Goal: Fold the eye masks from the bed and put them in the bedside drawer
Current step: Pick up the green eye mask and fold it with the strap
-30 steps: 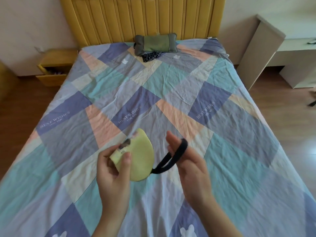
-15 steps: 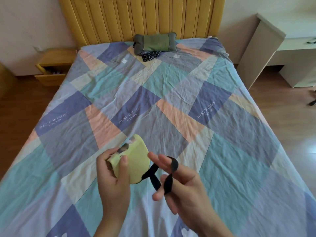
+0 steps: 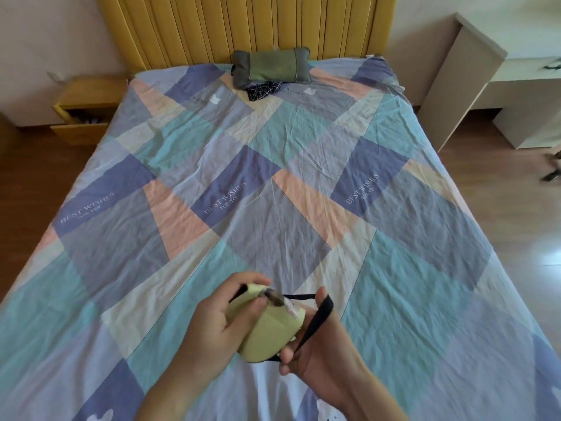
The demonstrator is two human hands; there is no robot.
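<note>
A pale green eye mask [image 3: 267,332], folded in half, is held above the foot of the bed. My left hand [image 3: 218,323] grips its folded body, thumb on top. My right hand [image 3: 315,354] holds the mask's black strap [image 3: 315,320], which runs taut over my fingers and around the mask. At the far left, beside the bed, stands a wooden bedside table [image 3: 88,95] with its drawer [image 3: 79,129] pulled open. Something lies inside the drawer, too small to make out. A dark checked piece of cloth [image 3: 264,89] lies near the pillow.
The bed [image 3: 273,183] carries a patchwork cover in blue, teal and peach. A green-grey pillow [image 3: 270,68] lies against the yellow headboard [image 3: 243,22]. A white desk [image 3: 498,71] stands to the right. Wooden floor runs along both sides of the bed.
My right hand has carried the black strap from beside the mask around it, drawing it taut. My left hand has tilted the folded mask more to the right.
</note>
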